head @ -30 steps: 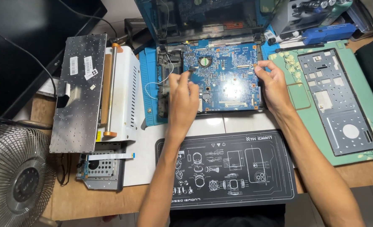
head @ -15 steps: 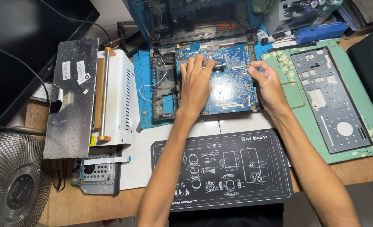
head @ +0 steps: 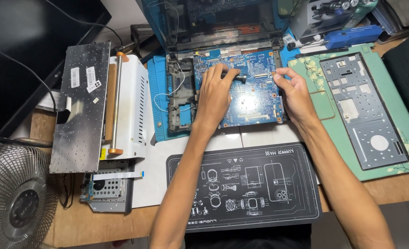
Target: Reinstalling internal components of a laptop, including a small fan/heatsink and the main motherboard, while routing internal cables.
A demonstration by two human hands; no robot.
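The blue circuit board (head: 250, 92) is being held inside the opened laptop base (head: 181, 99) on the counter (head: 66, 226). Since the earlier frame, the left hand (head: 216, 94) has been shifted up across the board, its grip clenched on a small dark part (head: 239, 77); the right hand (head: 294, 94) is still gripping the board's right edge.

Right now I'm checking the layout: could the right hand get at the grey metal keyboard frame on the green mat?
Probably yes. The right hand rests at the blue circuit board's edge, and the keyboard frame lies uncovered just beside it on the green mat.
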